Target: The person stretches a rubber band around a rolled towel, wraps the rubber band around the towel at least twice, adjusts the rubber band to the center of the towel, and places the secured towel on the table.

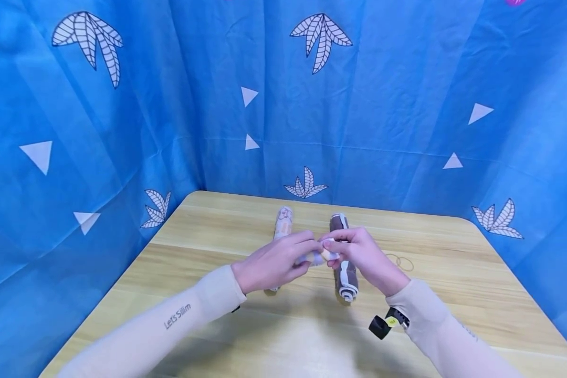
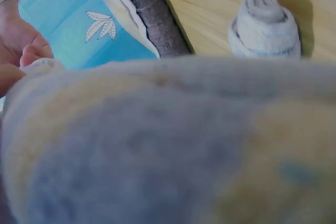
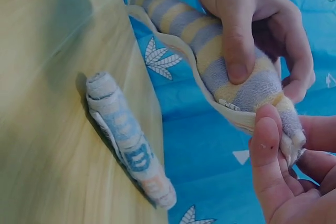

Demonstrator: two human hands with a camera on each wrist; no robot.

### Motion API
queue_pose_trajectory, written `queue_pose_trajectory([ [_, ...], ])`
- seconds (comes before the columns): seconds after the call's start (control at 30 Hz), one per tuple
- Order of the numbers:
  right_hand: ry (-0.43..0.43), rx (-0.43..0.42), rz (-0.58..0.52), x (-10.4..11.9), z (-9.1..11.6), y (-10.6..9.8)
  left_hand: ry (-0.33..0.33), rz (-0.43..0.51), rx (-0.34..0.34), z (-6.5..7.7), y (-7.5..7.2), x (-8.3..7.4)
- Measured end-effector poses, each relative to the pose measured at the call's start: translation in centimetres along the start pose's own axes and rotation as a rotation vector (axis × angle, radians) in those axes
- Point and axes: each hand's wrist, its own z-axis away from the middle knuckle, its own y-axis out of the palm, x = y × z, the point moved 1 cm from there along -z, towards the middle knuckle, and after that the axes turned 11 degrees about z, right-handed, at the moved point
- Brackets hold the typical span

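A rolled towel with yellow and grey-purple stripes (image 3: pixel 184 24) is held up over the table between both hands. My left hand (image 1: pixel 279 260) grips it around the middle, thumb lying along the stripes in the right wrist view. The right hand (image 1: pixel 366 257) pinches its narrowed end between thumb and fingers. A pale loose edge runs along the roll's side. In the left wrist view the striped cloth fills the lower part, close and blurred. Behind the hands lie two more rolled towels, a whitish printed one (image 1: pixel 283 223) and a dark brown one with white edging (image 1: pixel 347 281).
Two thin rubber bands (image 1: pixel 411 264) lie on the wooden table (image 1: pixel 453 283) to the right of the brown roll. A blue curtain with leaf and triangle prints (image 1: pixel 382 105) hangs behind the table and along its sides.
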Motion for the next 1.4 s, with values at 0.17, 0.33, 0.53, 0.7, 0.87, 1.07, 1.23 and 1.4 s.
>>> queue_pose_trajectory([
  [0.17, -0.003, 0.025, -0.027, -0.3, -0.4, 0.5, -0.004, -0.032, 0.024, 0.0, 0.0, 0.3],
  [0.33, -0.004, 0.038, -0.016, -0.3, -0.7, 0.8, 0.003, -0.054, 0.035, 0.1, 0.1, 0.8],
  [0.53, -0.009, 0.041, 0.001, -0.4, -0.8, 0.8, 0.022, -0.060, 0.038, 0.0, 0.5, 1.3],
  [0.7, -0.028, 0.063, 0.056, -0.5, -0.5, 0.2, -0.026, 0.023, 0.036, 0.3, 0.9, 1.4],
  [0.87, -0.079, 0.071, 0.154, -0.6, -0.2, -0.6, -0.113, 0.175, -0.010, 0.3, 0.9, 1.4],
  [1.07, -0.195, 0.051, 0.211, -0.3, 0.0, -0.6, -0.194, 0.312, 0.001, 0.1, 0.5, 1.4],
  [1.23, -0.333, 0.029, 0.275, -0.1, 0.2, -0.3, -0.244, 0.421, -0.017, 0.1, 0.2, 1.6],
  [1.4, -0.408, 0.009, 0.354, -0.1, 0.5, -0.6, -0.269, 0.486, -0.028, 0.0, -0.3, 1.5],
])
